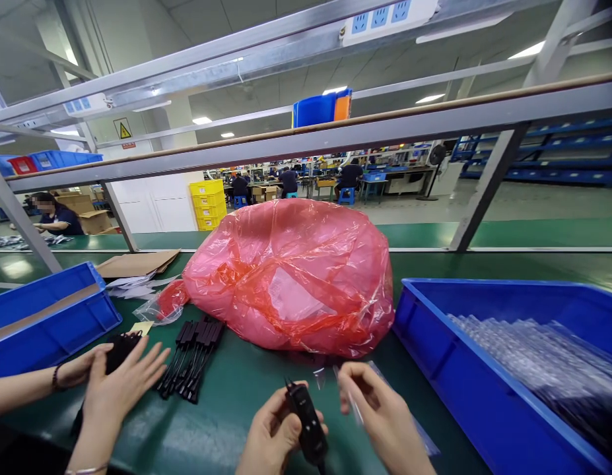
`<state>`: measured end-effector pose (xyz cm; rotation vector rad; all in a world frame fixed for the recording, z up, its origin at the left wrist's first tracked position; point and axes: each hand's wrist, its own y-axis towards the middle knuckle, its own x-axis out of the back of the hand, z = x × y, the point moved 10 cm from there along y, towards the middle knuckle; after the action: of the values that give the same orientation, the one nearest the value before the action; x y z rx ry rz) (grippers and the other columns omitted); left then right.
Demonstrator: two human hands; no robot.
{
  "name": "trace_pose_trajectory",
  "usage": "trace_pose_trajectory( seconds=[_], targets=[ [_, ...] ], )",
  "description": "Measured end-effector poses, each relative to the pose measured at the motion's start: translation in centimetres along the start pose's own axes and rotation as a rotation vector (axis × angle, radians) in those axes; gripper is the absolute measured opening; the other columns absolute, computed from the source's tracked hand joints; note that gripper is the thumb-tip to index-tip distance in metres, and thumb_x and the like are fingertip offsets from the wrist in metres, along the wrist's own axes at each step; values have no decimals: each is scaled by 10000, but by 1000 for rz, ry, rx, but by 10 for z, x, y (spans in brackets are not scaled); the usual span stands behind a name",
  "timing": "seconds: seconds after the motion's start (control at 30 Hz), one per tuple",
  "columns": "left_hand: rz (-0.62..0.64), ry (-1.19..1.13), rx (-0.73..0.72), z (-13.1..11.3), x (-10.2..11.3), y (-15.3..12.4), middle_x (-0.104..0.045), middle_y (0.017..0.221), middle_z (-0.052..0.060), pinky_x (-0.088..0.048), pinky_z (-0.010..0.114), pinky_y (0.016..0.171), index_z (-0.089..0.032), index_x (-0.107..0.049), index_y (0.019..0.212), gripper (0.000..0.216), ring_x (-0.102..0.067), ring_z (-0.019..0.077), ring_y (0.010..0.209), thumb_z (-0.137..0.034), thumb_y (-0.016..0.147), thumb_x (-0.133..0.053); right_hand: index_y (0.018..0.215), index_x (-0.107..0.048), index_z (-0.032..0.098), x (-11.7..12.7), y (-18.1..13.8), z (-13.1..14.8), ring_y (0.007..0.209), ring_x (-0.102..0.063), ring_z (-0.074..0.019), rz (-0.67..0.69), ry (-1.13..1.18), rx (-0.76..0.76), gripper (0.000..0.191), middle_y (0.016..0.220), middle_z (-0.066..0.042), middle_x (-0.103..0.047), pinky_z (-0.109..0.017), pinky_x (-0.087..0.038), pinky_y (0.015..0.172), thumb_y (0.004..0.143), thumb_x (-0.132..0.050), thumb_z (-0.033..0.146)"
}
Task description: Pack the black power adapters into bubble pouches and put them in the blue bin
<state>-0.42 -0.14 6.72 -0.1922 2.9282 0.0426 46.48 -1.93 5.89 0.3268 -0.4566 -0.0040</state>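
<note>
My left hand is closed around a black plug-like device with small markings, thin prongs at its upper end and a cable at its lower end. To its right, the fingers of my right hand are pinched on a clear plastic bag, part of which trails behind the hand. A small clear scrap shows between my hands. Beyond them bulges a large pink plastic bag. Several black cabled devices lie in a bundle to the left.
A co-worker's hands gather black items at the left, beside a blue bin. At the right, a blue bin holds many clear bags. Cardboard and papers lie behind. A shelf rail crosses above.
</note>
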Motion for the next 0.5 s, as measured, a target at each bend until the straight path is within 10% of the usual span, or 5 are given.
trace_pose_trajectory(
  seconds=[0.27, 0.5],
  targets=[
    [204, 407, 43, 56, -96, 74, -700, 1343, 90, -581, 492, 782, -271, -666, 1238, 446, -653, 377, 1252, -596, 948, -569, 986, -678, 149, -51, 74, -109, 836, -696, -172, 143, -367, -152, 159, 952, -11, -708, -379, -586, 808, 988, -690, 308],
    [175, 596, -23, 48, -96, 99, -780, 1128, 110, -566, 583, 785, -339, -707, 1121, 462, -691, 414, 1156, -359, 705, -906, 1002, -662, 195, -50, 41, -51, 773, -701, -186, 317, -243, -56, 238, 899, -40, -727, -278, -539, 710, 1065, -460, 304]
  ],
)
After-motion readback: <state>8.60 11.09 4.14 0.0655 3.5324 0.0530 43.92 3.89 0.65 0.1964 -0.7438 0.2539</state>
